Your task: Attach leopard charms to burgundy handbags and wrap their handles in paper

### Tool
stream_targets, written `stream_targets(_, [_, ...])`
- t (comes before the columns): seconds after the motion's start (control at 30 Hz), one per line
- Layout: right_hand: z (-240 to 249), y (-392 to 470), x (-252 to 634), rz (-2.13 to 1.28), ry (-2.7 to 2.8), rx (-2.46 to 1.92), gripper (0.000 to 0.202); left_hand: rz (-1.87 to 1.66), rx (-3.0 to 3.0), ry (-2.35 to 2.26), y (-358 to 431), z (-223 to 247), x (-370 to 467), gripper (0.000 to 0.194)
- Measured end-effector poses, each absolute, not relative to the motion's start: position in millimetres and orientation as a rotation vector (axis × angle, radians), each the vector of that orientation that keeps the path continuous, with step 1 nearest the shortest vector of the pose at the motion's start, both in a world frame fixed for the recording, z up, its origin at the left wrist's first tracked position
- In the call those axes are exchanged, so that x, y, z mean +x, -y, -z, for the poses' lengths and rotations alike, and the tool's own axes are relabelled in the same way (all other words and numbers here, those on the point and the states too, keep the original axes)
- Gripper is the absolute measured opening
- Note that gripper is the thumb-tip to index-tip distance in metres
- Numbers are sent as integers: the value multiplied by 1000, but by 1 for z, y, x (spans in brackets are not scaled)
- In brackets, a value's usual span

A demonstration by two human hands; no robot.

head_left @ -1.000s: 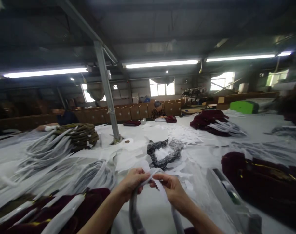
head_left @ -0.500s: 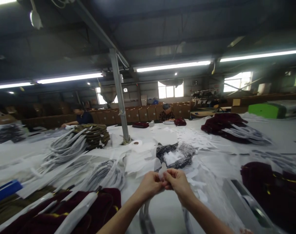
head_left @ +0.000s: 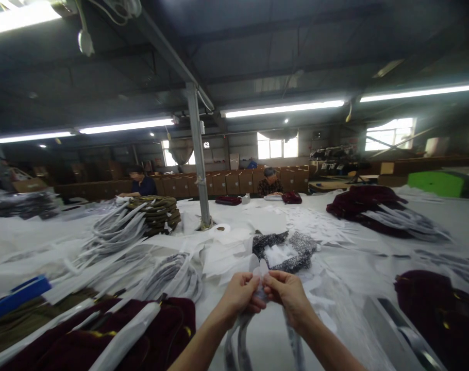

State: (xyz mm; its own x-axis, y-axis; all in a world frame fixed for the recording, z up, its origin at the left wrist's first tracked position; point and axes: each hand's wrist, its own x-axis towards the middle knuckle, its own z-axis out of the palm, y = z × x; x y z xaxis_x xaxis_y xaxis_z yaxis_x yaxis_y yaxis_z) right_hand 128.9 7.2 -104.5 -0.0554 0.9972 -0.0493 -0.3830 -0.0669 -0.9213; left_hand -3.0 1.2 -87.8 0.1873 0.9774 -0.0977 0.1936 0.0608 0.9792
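Both hands meet low in the centre of the head view. My left hand (head_left: 242,294) is closed, its thumb and fingers pinching a translucent white strip (head_left: 260,275). From the other side, my right hand (head_left: 286,291) pinches the same strip. Grey-white wrapped straps (head_left: 242,342) hang below the hands. Just beyond the fingers lies a black-and-white speckled cloth (head_left: 302,252) with white paper pieces (head_left: 280,253) in its middle.
Maroon bags (head_left: 157,330) lie at the near left, beside a blue object (head_left: 20,298). An olive stack (head_left: 163,214) stands behind. A grey device (head_left: 399,335) and maroon cloth (head_left: 431,304) are at right. A pole (head_left: 198,154) rises beyond. Two people sit across the table.
The view has shifted slightly, so the scene sits further right and a bit lower. Both hands still pinch the strip, whose two ends now stand apart above the fingers.
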Motion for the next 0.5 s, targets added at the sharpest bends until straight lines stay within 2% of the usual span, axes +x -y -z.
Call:
stream_targets(0.3, [111,-2,124,-1464,1060,-1015,40,-1147,1544,-1383,-8,120,-2,24])
stream_targets(0.5, [123,-6,116,-1315,1099,-1140,40,-1181,1609,-1344,-4,131,-5,28])
